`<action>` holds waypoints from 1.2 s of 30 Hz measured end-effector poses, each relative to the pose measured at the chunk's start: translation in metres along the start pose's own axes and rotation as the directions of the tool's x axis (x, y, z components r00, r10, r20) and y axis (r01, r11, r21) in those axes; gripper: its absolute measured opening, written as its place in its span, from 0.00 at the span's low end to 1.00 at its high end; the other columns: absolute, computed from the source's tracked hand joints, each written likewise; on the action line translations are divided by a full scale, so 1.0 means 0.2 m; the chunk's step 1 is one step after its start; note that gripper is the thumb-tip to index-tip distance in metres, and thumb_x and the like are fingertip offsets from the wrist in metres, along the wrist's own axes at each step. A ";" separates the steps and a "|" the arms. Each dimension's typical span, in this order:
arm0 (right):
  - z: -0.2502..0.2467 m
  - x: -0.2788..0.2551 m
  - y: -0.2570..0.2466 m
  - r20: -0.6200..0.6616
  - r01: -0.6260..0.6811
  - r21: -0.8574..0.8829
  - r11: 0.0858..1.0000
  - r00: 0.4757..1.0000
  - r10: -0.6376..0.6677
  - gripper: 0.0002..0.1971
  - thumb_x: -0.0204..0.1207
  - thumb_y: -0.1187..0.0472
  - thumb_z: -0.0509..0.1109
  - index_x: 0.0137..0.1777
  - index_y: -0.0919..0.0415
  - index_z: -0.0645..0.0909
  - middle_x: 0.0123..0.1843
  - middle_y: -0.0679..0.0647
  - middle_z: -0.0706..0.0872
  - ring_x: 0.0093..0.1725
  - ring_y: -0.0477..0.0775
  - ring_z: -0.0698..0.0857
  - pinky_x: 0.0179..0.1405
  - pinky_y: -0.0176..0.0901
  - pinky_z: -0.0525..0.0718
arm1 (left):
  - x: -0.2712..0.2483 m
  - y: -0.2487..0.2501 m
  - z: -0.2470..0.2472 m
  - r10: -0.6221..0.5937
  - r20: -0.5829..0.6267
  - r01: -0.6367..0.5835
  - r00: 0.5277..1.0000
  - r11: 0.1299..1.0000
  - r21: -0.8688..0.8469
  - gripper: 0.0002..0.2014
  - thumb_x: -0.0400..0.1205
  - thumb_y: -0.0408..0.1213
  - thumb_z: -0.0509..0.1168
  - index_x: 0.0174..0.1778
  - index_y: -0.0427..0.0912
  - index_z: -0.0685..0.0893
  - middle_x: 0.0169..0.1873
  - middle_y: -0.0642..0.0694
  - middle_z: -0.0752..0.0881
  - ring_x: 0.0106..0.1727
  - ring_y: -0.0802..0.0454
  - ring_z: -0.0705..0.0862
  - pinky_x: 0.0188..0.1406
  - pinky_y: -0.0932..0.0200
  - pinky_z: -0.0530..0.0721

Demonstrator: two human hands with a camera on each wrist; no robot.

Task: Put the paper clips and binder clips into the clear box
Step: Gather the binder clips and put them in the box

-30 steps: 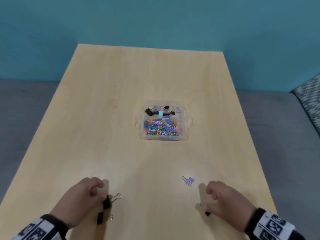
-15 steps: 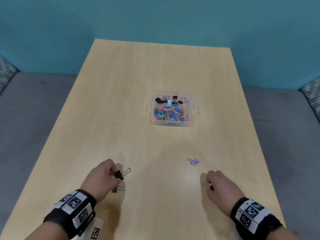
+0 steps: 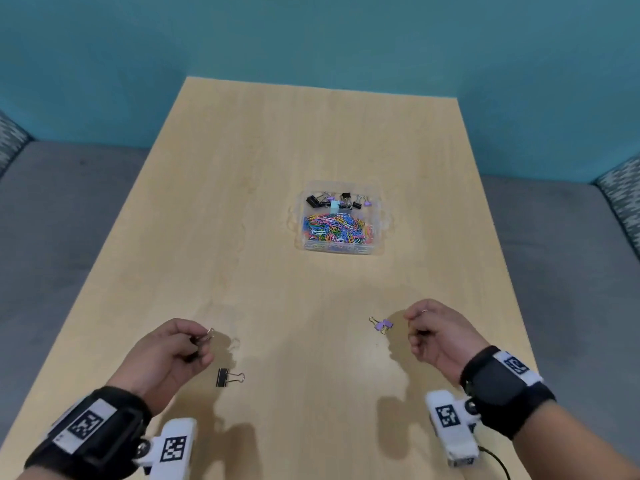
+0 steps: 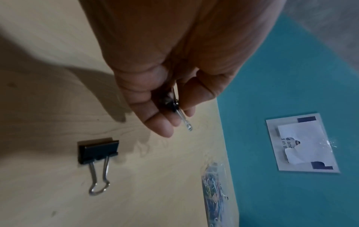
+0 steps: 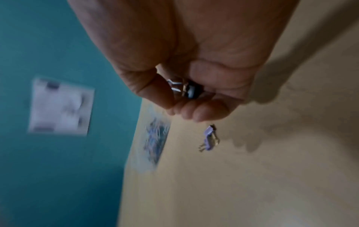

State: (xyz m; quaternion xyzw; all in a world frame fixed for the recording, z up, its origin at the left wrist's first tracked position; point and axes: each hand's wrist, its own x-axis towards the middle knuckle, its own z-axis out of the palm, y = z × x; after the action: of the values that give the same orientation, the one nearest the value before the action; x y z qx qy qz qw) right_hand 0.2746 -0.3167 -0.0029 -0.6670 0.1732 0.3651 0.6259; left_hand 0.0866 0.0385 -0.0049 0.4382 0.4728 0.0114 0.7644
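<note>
The clear box [image 3: 379, 216] sits mid-table, with colourful paper clips [image 3: 337, 230] in its near part and several binder clips at its far side. My left hand [image 3: 194, 344] pinches a black binder clip [image 4: 173, 104] above the table at the near left. A second black binder clip [image 3: 228, 377] lies flat just right of that hand, also seen in the left wrist view [image 4: 97, 151]. My right hand [image 3: 417, 329] is curled round a small black binder clip [image 5: 187, 89]. A purple binder clip [image 3: 382, 325] lies on the table just left of it.
The wooden table [image 3: 242, 202] stands against a teal wall, with grey floor on both sides. A white paper label [image 4: 303, 144] hangs on the wall. Bare tabletop lies between my hands and the box.
Both hands have lifted off the table and moved forward. The left hand raised one black binder clip and left the other lying. The right hand came up beside the purple clip.
</note>
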 end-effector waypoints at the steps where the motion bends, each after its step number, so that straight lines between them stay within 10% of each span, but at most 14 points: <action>1: 0.01 0.02 0.00 -0.009 0.085 -0.270 0.959 0.996 -0.091 0.10 0.74 0.74 0.59 0.43 0.60 0.78 0.30 0.57 0.74 0.26 0.54 0.73 0.26 0.43 0.70 | 0.00 0.00 -0.01 -0.003 -0.002 0.003 1.000 1.000 0.028 0.13 0.74 0.14 0.51 0.38 0.31 0.78 0.34 0.34 0.79 0.30 0.45 0.76 0.29 0.55 0.87; 3: 0.03 0.06 0.00 0.119 0.253 -0.781 0.572 0.958 -0.261 0.10 0.73 0.65 0.64 0.49 0.50 0.79 0.37 0.48 0.79 0.33 0.51 0.77 0.32 0.42 0.74 | -0.02 0.01 -0.01 -0.008 0.018 0.006 1.000 0.994 0.111 0.11 0.76 0.16 0.55 0.36 0.33 0.78 0.30 0.37 0.76 0.26 0.48 0.72 0.23 0.60 0.80; 5: 0.03 0.09 0.01 0.331 0.360 -0.929 0.082 0.911 -0.246 0.15 0.74 0.59 0.64 0.60 0.46 0.74 0.48 0.43 0.78 0.47 0.49 0.79 0.44 0.44 0.77 | -0.03 0.01 -0.02 0.018 0.054 -0.034 0.998 0.953 0.303 0.04 0.76 0.23 0.64 0.37 0.34 0.78 0.26 0.38 0.74 0.22 0.50 0.68 0.21 0.62 0.71; 6: 0.04 0.11 0.01 0.384 0.390 -0.921 -0.020 0.896 -0.223 0.16 0.75 0.59 0.64 0.62 0.46 0.72 0.50 0.44 0.76 0.50 0.50 0.78 0.46 0.45 0.77 | -0.03 0.01 -0.03 0.050 0.079 -0.081 0.996 0.885 0.459 0.06 0.73 0.28 0.70 0.37 0.34 0.78 0.24 0.40 0.75 0.21 0.50 0.68 0.21 0.61 0.69; 11: 0.07 0.14 0.00 0.441 0.423 -0.897 -0.124 0.873 -0.209 0.08 0.77 0.62 0.61 0.54 0.52 0.72 0.47 0.48 0.75 0.45 0.52 0.74 0.42 0.47 0.75 | -0.07 -0.03 -0.02 0.057 0.280 -0.285 0.958 0.169 0.943 0.14 0.70 0.49 0.75 0.45 0.55 0.77 0.23 0.51 0.78 0.24 0.58 0.75 0.26 0.60 0.70; 14: 0.08 0.14 0.00 0.444 0.424 -0.896 -0.136 0.874 -0.198 0.03 0.79 0.62 0.60 0.49 0.53 0.71 0.46 0.50 0.76 0.42 0.52 0.74 0.38 0.44 0.72 | -0.07 -0.06 -0.01 0.025 0.266 -0.266 0.964 -0.010 0.964 0.17 0.71 0.52 0.72 0.49 0.57 0.72 0.29 0.50 0.81 0.30 0.57 0.79 0.29 0.61 0.73; 26: 0.04 0.12 0.01 0.228 0.252 -0.960 0.118 0.956 -0.187 0.11 0.74 0.66 0.62 0.35 0.51 0.67 0.37 0.48 0.76 0.33 0.51 0.74 0.28 0.38 0.70 | -0.04 -0.10 0.00 0.015 0.260 -0.258 0.966 -0.059 0.964 0.13 0.74 0.54 0.69 0.42 0.53 0.73 0.31 0.51 0.82 0.34 0.56 0.81 0.30 0.61 0.74; 28: 0.03 0.12 0.01 0.067 0.163 -0.815 0.556 0.980 -0.188 0.09 0.71 0.71 0.60 0.38 0.56 0.75 0.34 0.53 0.78 0.28 0.52 0.74 0.24 0.38 0.73 | -0.04 -0.09 0.01 0.074 0.252 -0.258 0.965 0.075 0.963 0.14 0.71 0.52 0.73 0.39 0.51 0.77 0.27 0.51 0.82 0.30 0.54 0.80 0.29 0.59 0.74; 30: 0.04 0.11 0.01 -0.041 0.054 -0.302 0.952 0.997 -0.069 0.11 0.71 0.78 0.56 0.39 0.65 0.77 0.34 0.62 0.77 0.27 0.56 0.75 0.25 0.42 0.78 | -0.04 -0.05 0.04 0.130 0.226 -0.256 0.965 0.314 0.914 0.15 0.67 0.48 0.78 0.37 0.46 0.80 0.21 0.52 0.80 0.25 0.54 0.77 0.24 0.58 0.72; 33: 0.05 0.07 -0.02 -0.021 -0.057 0.137 0.989 0.998 0.060 0.15 0.71 0.82 0.49 0.37 0.68 0.74 0.31 0.63 0.77 0.27 0.58 0.76 0.24 0.44 0.80 | -0.01 0.01 0.09 0.103 0.148 -0.179 0.984 0.651 0.737 0.24 0.59 0.50 0.79 0.38 0.36 0.79 0.20 0.49 0.80 0.20 0.51 0.73 0.20 0.62 0.68; 36: 0.08 0.07 -0.03 -0.015 -0.095 0.052 0.994 0.995 0.096 0.14 0.70 0.80 0.51 0.39 0.65 0.75 0.31 0.61 0.76 0.25 0.54 0.73 0.24 0.39 0.71 | 0.06 0.11 0.22 0.101 0.162 -0.184 0.982 0.719 0.670 0.30 0.55 0.52 0.79 0.40 0.34 0.78 0.24 0.40 0.82 0.20 0.50 0.71 0.20 0.61 0.68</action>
State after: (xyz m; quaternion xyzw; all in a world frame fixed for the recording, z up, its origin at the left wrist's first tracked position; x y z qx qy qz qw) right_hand 0.2838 -0.2967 -0.0090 -0.6447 0.2196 0.3842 0.6233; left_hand 0.1343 0.0270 0.0087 0.7230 0.3643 -0.1291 0.5726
